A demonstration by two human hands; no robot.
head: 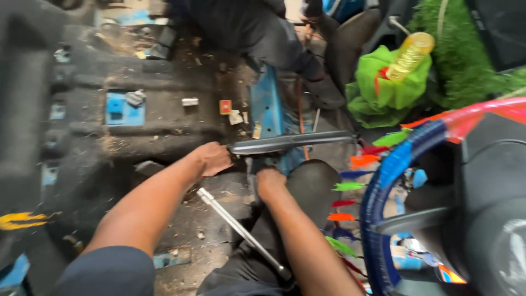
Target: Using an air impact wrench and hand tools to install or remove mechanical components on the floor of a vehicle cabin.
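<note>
At mid-frame a long dark handle (290, 142) is gripped at its near end by the left hand (212, 159), fingers clenched round it, as if for leverage. The right hand (269, 182) is fisted, braced below; its contents cannot be told. A metal rod (241, 233) lies on the dirty floor (164, 126).

The left hand (212, 159) grips a grey handbrake lever (290, 142); the right hand (269, 182) rests beside it.

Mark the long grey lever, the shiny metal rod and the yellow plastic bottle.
Long grey lever (293, 142), head view, mid-shaft, right of the left hand (212, 159) gripping its end.
Shiny metal rod (241, 233), head view, middle of the shaft, between the forearms.
Yellow plastic bottle (410, 56), head view, body, on green cloth.
</note>
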